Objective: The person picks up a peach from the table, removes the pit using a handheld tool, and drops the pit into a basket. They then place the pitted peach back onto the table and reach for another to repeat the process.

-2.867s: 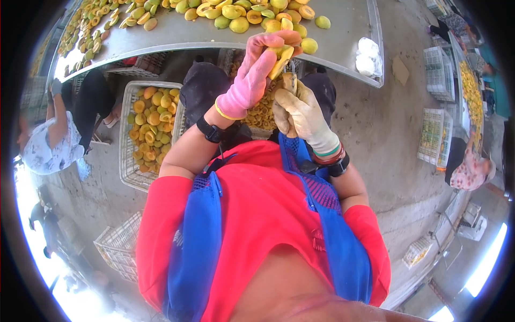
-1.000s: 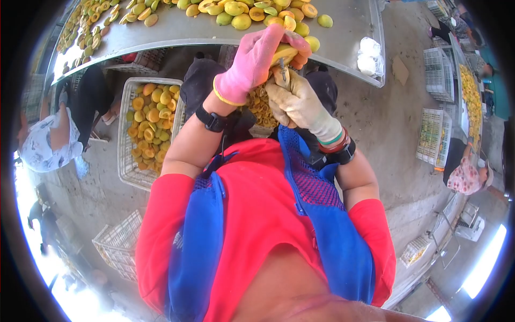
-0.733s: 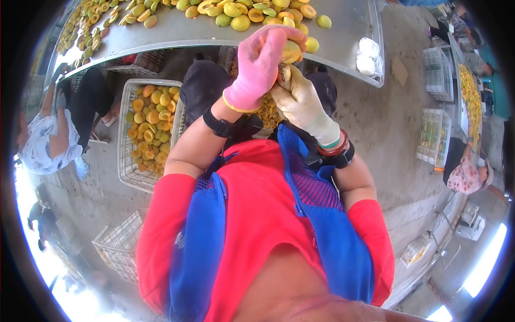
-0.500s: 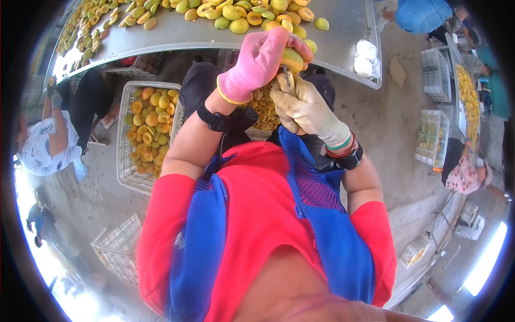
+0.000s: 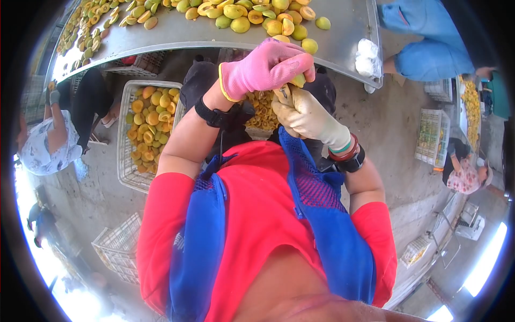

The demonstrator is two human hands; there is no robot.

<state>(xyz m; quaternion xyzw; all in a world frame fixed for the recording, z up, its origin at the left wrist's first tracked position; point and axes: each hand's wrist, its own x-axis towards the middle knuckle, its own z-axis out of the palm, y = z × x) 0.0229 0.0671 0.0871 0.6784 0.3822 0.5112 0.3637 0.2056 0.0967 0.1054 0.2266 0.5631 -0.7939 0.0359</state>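
My left hand (image 5: 266,65), in a pink glove, is closed around a yellow-green peach (image 5: 298,80); only a small part of the fruit shows under the fingers. Just below it, my right hand (image 5: 304,114) wears an off-white glove and grips a small tool (image 5: 284,96) that points up at the peach. Most of the tool is hidden, so whether its tip is inside the fruit cannot be made out. Beneath both hands, between the knees, are many cut yellow pieces (image 5: 262,110). Whole and halved peaches (image 5: 240,24) lie on the metal table (image 5: 177,32) ahead.
A white crate (image 5: 124,155) full of peaches stands at my left, with stacked crates (image 5: 120,244) behind. White bundles (image 5: 367,56) sit at the table's right corner. A person in blue (image 5: 429,40) is near that corner; other people are at both sides.
My left hand has turned over, knuckles now up, covering most of the peach. My right hand has shifted slightly downward. The person in blue has come nearer the table's right corner.
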